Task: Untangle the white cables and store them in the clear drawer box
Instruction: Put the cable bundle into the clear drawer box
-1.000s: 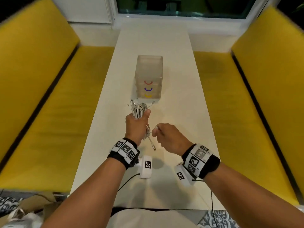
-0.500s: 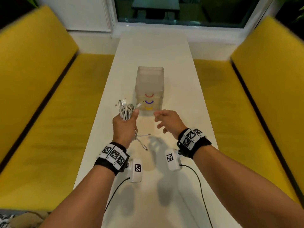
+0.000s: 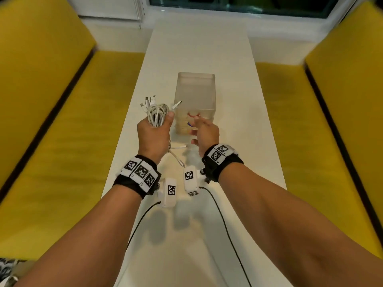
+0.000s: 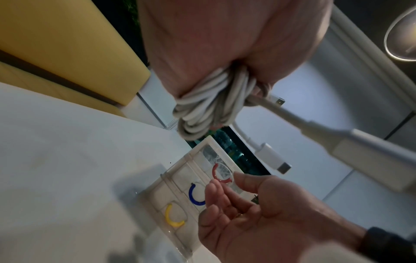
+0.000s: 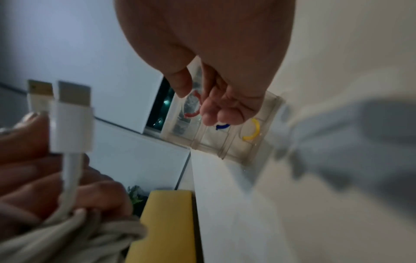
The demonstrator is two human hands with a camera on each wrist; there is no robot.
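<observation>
My left hand (image 3: pixel 154 131) grips a bundle of white cables (image 3: pixel 156 114) held up above the table, with plugs sticking out at the top and loose ends hanging below the fist. In the left wrist view the cable bundle (image 4: pixel 209 108) is wrapped in my fingers. The clear drawer box (image 3: pixel 194 94) stands mid-table, with red, blue and yellow handles on its front. My right hand (image 3: pixel 204 131) is empty, its fingers relaxed and spread just in front of the red handle (image 4: pixel 221 173) and blue handle (image 4: pixel 194 194). All drawers look closed.
The long white table (image 3: pixel 199 48) runs away from me between two yellow benches (image 3: pixel 51 121). Black wires (image 3: pixel 219 214) trail from my wrist cameras over the near table. A window sill lies at the far end.
My right hand let go of a cable end and moved forward to the drawer fronts. My left hand lifted the bundle and shifted it left of the box.
</observation>
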